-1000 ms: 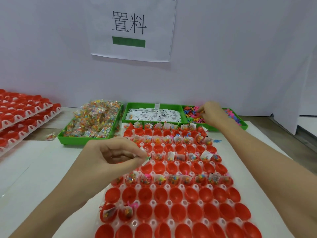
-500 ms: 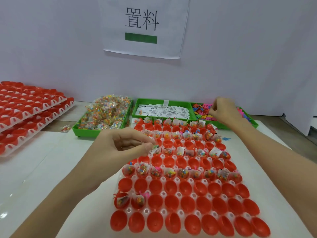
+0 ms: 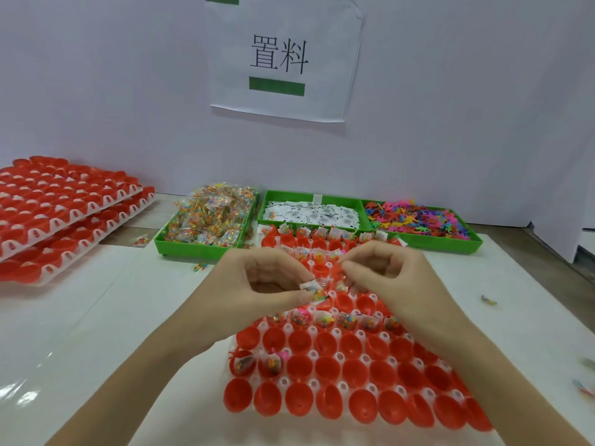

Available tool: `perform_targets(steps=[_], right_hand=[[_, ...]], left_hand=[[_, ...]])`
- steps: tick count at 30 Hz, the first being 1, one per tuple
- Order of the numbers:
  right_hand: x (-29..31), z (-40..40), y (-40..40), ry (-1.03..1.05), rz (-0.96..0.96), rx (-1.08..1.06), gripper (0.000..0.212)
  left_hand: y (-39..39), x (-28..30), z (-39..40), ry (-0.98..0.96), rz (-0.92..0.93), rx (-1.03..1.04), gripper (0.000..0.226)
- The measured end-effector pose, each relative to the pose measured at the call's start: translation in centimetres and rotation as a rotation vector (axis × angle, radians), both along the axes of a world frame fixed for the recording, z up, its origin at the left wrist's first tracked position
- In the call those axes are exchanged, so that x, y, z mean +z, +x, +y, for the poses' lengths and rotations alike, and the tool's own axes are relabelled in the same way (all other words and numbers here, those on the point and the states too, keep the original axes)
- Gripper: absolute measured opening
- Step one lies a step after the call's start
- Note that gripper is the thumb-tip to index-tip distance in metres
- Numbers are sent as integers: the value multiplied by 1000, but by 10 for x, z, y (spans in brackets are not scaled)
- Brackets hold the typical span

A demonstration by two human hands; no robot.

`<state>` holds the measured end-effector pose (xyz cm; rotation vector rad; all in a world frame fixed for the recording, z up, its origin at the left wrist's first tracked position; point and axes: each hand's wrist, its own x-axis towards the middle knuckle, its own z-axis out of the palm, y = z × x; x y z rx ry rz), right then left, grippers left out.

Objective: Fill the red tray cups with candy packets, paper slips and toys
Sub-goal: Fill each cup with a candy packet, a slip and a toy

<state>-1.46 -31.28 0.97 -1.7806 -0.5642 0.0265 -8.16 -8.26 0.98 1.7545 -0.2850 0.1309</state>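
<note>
The red tray of cups (image 3: 354,381) lies in front of me; its far rows and two cups at the near left hold packets, slips and toys. My left hand (image 3: 267,284) hovers over the tray's middle and pinches a candy packet with a paper slip (image 3: 314,290). My right hand (image 3: 383,268) is just to its right, fingers curled, pinching a small red toy (image 3: 338,272) beside the packet. Behind the tray stand three green bins: candy packets (image 3: 209,220), paper slips (image 3: 310,214) and coloured toys (image 3: 418,218).
Stacked red cup trays (image 3: 64,214) sit at the far left. Loose candy packets (image 3: 140,241) lie near the bins, and small bits (image 3: 488,300) lie on the white sheet at the right. A paper sign (image 3: 283,59) hangs on the wall behind.
My right hand has come back from the toy bin to the tray's middle and now meets the left hand. The left hand stayed over the tray with its packet. The camera tilted up.
</note>
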Motion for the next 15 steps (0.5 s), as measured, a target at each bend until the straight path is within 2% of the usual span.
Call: perform_targets(steps=[9, 13, 15], right_hand=[[-10, 13, -29, -56, -28, 102, 8], [-12, 11, -35, -51, -7, 112, 5], [-11, 9, -39, -86, 25, 168, 5]], left_hand=[[5, -5, 4, 140, -18, -89, 15], [5, -5, 7, 144, -7, -86, 27], [3, -3, 12, 215, 21, -138, 31]])
